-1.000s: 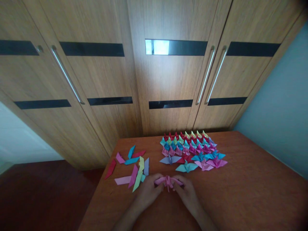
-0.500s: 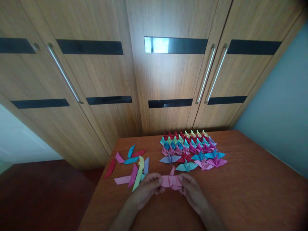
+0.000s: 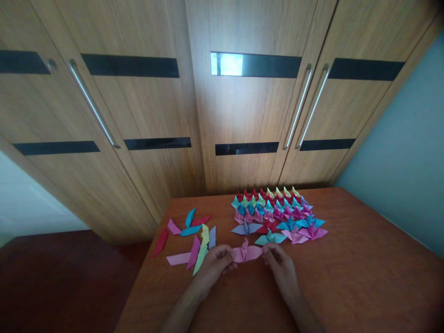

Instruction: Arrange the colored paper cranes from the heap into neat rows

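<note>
A: State the position of the pink paper bird (image 3: pixel 244 252).
B: It is between the two hands, above the near part of the counter (image 3: pixel 347 277). Its wings are spread sideways, and a narrow pointed part stands up at the middle.

A: State the condition of the fingers.
B: The left hand (image 3: pixel 215 266) has its fingers closed on the left wing. The right hand (image 3: pixel 281 268) pinches the tip of the right wing between thumb and fingers.

A: List the items on the left side.
B: Folded paper strips lie flat at mixed angles. The yellow strip (image 3: pixel 199 260) is nearest the left hand; the magenta strip (image 3: pixel 193 253) is beside it and meets the light pink strip (image 3: pixel 178 259). The lilac strip (image 3: pixel 212 236) lies just beyond the hand. A red strip (image 3: pixel 160 243) is at the outer left.

A: List the items that stand in the way ahead.
B: The turquoise bird (image 3: pixel 270 237) lies with wings spread just beyond the right hand. The lilac bird (image 3: pixel 246 228) lies beyond the held one. Behind them, the rows of folded birds (image 3: pixel 268 206) stand closely packed, their points upward.

A: Identify the far boundary.
B: A wooden cupboard (image 3: pixel 239 173) rises behind the counter.
</note>
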`<state>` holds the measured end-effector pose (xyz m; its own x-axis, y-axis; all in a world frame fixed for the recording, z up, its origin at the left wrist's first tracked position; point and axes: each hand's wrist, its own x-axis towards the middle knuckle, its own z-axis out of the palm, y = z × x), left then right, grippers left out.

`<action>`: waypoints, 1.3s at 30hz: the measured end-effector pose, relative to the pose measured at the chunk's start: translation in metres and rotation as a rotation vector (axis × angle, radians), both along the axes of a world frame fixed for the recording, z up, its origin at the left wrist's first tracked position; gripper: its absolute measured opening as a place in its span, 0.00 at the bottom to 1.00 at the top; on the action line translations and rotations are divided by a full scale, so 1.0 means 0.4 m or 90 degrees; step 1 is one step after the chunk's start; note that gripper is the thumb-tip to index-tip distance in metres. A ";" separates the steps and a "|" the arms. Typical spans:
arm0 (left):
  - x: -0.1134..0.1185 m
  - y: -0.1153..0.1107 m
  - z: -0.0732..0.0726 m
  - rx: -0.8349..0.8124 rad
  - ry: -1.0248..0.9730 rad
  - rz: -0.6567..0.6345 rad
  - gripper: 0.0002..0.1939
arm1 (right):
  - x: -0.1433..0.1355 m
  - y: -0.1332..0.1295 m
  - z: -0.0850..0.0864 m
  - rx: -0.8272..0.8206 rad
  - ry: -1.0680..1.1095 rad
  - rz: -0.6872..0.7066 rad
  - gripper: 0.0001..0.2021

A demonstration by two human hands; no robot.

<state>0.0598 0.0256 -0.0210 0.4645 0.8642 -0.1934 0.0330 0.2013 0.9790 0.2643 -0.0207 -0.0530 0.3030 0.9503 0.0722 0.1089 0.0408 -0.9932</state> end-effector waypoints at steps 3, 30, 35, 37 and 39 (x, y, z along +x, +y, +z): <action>-0.003 0.006 -0.005 0.036 0.037 0.009 0.17 | -0.013 -0.017 0.001 0.028 -0.165 -0.040 0.13; -0.001 0.010 -0.029 0.110 0.106 -0.031 0.15 | -0.102 -0.034 -0.002 0.098 -0.583 -0.016 0.11; 0.000 0.007 -0.017 0.085 0.106 -0.030 0.15 | -0.097 -0.029 -0.001 0.091 -0.611 -0.017 0.12; 0.001 0.006 -0.011 0.072 0.108 -0.023 0.16 | -0.095 -0.028 0.001 0.077 -0.622 -0.025 0.13; 0.002 0.005 -0.006 0.057 0.108 -0.014 0.16 | -0.091 -0.025 0.003 0.066 -0.638 -0.034 0.14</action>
